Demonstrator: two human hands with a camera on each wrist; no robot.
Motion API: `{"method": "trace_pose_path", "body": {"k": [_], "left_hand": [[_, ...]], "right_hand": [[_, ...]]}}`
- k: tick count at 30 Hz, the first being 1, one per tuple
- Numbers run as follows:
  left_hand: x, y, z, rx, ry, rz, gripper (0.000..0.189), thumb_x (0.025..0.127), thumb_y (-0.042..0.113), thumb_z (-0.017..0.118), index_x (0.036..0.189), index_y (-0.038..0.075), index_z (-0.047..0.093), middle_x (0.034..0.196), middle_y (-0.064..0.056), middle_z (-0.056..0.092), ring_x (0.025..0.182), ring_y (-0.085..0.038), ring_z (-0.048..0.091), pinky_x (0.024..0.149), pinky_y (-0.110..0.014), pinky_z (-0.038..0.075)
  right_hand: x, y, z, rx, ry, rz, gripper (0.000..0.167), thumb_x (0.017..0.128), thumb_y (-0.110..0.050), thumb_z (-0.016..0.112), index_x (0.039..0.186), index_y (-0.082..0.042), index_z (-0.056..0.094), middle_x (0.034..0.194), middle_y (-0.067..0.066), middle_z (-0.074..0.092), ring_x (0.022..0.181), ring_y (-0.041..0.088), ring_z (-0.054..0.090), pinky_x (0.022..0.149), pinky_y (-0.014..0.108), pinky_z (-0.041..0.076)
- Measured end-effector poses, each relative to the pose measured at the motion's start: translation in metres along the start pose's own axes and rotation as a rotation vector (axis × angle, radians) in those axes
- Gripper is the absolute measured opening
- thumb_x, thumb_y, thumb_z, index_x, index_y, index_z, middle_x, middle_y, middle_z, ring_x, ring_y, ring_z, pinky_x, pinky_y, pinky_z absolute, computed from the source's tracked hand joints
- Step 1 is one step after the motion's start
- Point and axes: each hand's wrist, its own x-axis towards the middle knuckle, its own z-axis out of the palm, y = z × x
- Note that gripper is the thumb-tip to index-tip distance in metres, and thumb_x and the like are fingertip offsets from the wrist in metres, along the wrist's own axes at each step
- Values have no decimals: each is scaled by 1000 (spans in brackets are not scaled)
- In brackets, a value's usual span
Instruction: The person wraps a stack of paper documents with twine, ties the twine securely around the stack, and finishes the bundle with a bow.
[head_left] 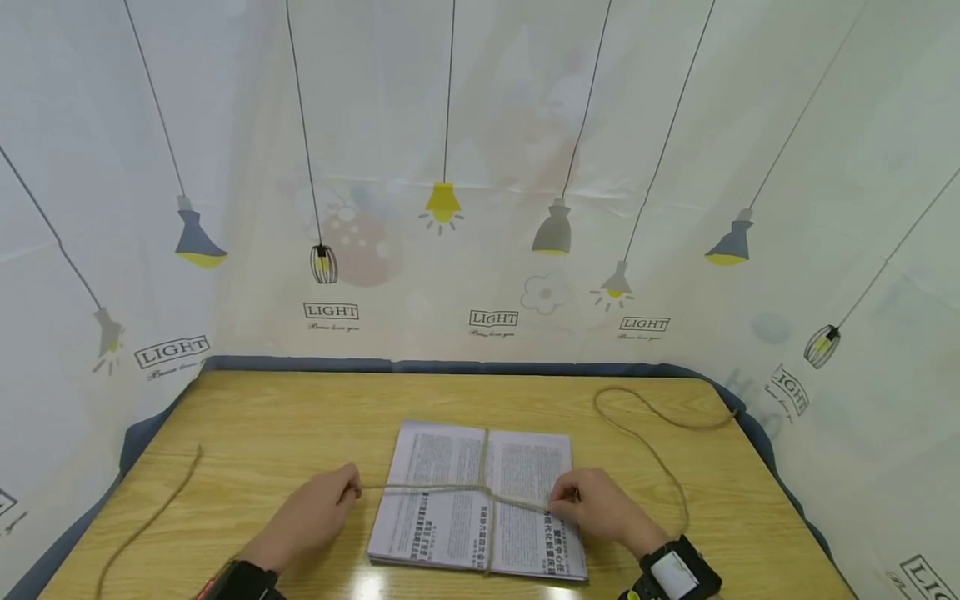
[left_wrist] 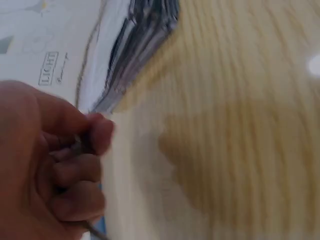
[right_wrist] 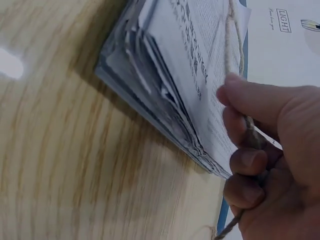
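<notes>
A stack of folded newspapers (head_left: 442, 533) lies on the wooden table, and a tan twine (head_left: 420, 486) crosses over its top in both directions, meeting near the middle. To the left of the stack, my left hand (head_left: 318, 508) grips one end of the twine, drawn taut. My right hand (head_left: 600, 504) pinches the other side of the twine above the stack's right edge. In the right wrist view, the curled fingers of the right hand (right_wrist: 272, 145) have twine running through them. The left hand (left_wrist: 55, 155) in its wrist view also has fingers curled round the twine.
A loose tail of twine (head_left: 153, 517) trails on the table at left. Another twine tail (head_left: 660, 454) loops across the right side toward the far right corner. A white curtain (head_left: 480, 125) printed with lamps surrounds the wooden table (head_left: 300, 408) behind and at the sides.
</notes>
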Motion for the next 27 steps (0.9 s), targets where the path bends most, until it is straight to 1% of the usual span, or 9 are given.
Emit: {"method": "trace_pose_path", "body": {"k": [3,5,8,11,13,18,21,24,27], "left_hand": [[-1,-8,-1,-84,-1,3,13,99,20,53,92,23,62,80,9,62,62,-4,45,60,-23,38],[-1,-12,-1,-99,19,30,15,99,31,56,88,26,66,73,12,59,60,-2,43,59,-22,36],[-1,-16,-2,-152,12,75,24,95,43,59,81,27,69,64,12,53,55,-1,39,55,-21,33],[2,-21,0,-190,7,85,29,95,44,60,73,26,67,62,13,54,54,0,39,54,-20,34],[4,-24,3,-172,27,80,30,95,43,61,70,27,64,60,14,52,53,1,38,54,-19,34],[9,-31,10,-97,99,54,36,93,42,63,62,27,56,54,15,41,50,1,33,52,-18,29],[11,-32,13,-81,107,22,37,92,42,64,61,26,55,55,14,40,50,0,34,53,-19,29],[12,-32,15,-77,105,-48,35,91,45,65,62,26,57,57,11,45,53,-2,38,55,-20,31],[13,-30,15,-97,122,-106,24,89,46,67,72,29,67,70,12,61,63,-3,48,62,-23,39]], "right_hand": [[0,-3,1,24,70,39,12,89,-19,70,77,-21,68,77,-10,62,67,4,50,60,21,42],[1,-5,2,29,125,62,15,89,-19,70,75,-21,65,77,-10,61,68,5,50,61,21,41],[1,-8,3,25,198,104,18,89,-18,71,73,-21,62,76,-9,59,68,7,49,61,21,40],[0,-9,5,14,239,157,20,87,-15,73,71,-18,60,74,-8,57,67,8,48,60,21,38],[-1,-10,7,8,242,187,20,86,-14,73,71,-16,60,73,-6,57,66,8,48,59,21,38],[-3,-6,13,5,233,232,17,85,-13,73,72,-15,62,71,-5,56,64,10,48,56,22,37],[-2,-4,18,22,224,252,18,84,-13,73,71,-14,60,69,-4,55,64,10,48,56,21,36],[-2,-3,20,52,218,282,20,84,-13,73,70,-13,58,70,-3,55,65,11,48,57,22,36],[-1,-5,20,76,213,330,20,82,-15,74,71,-12,59,70,-2,56,65,12,49,56,23,36]]}}
